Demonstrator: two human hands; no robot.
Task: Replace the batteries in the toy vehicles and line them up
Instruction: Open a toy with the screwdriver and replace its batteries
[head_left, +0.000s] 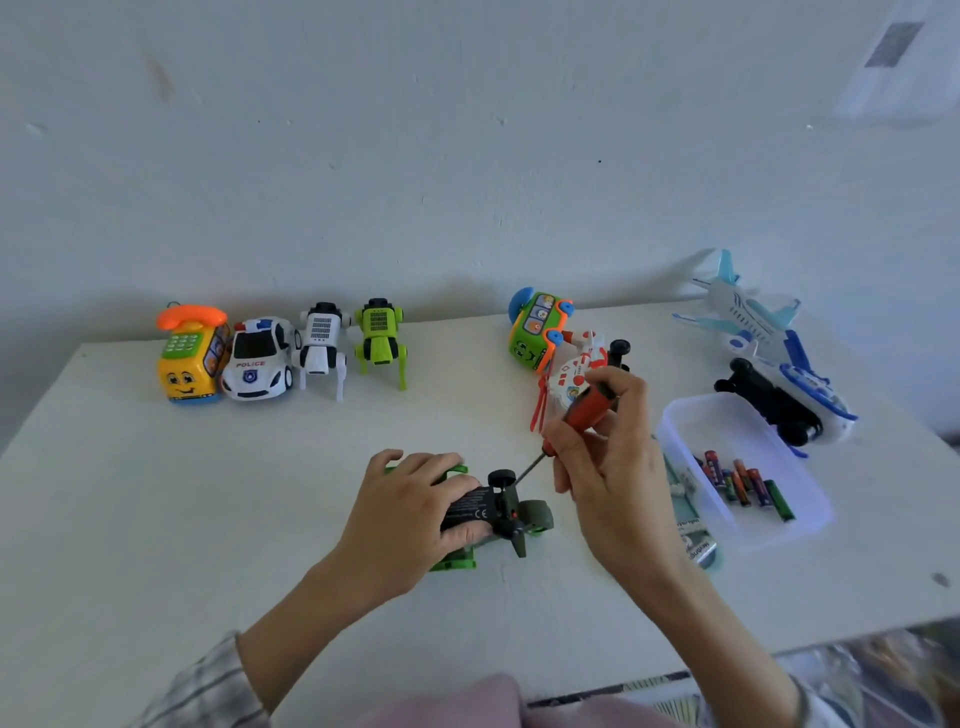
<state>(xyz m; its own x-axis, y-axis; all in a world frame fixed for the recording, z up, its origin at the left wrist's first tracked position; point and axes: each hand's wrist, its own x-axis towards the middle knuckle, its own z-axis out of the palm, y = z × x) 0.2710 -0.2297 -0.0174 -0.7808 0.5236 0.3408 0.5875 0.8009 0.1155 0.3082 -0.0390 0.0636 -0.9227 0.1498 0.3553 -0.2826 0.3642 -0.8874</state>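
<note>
While a pale wall (467, 130) fills the top half, the white table (156, 519) spans the bottom, its near edge cut off by a pink fabric (467, 696) and plaid sleeves. Far right: blue-white plane (743, 312) nose toward viewer, next a blue-white toy (800, 395) on its side, black underside showing, type unclear. Clear tub (810, 509) near right edge holds loose batteries (743, 480). Back left row, touching or just beside each other, all facing viewer: yellow phone car (189, 358), police car (258, 361), white robot dog (321, 345), green robot dog (381, 338). Right of centre: green bus (537, 330) tipped up, red-white helicopter (571, 371) just beside it, partly hidden by right hand. Green vehicle (498, 512) sits front centre, flipped over, black underside up, long axis running left-right and slightly toward viewer; which end is the front is hard to tell, green body mostly hidden. Left hand (415, 504) grips it from above, fingers curled over the body. Right hand (608, 467) holds screwdriver (582, 410), red handle up-right, shaft slanting down-left, tip at the vehicle's black wheel; exact contact point too small to make out. Battery pack wrapper (693, 525) lies between right hand and tub, text blurred. Bottom right floor area is blurred.
</note>
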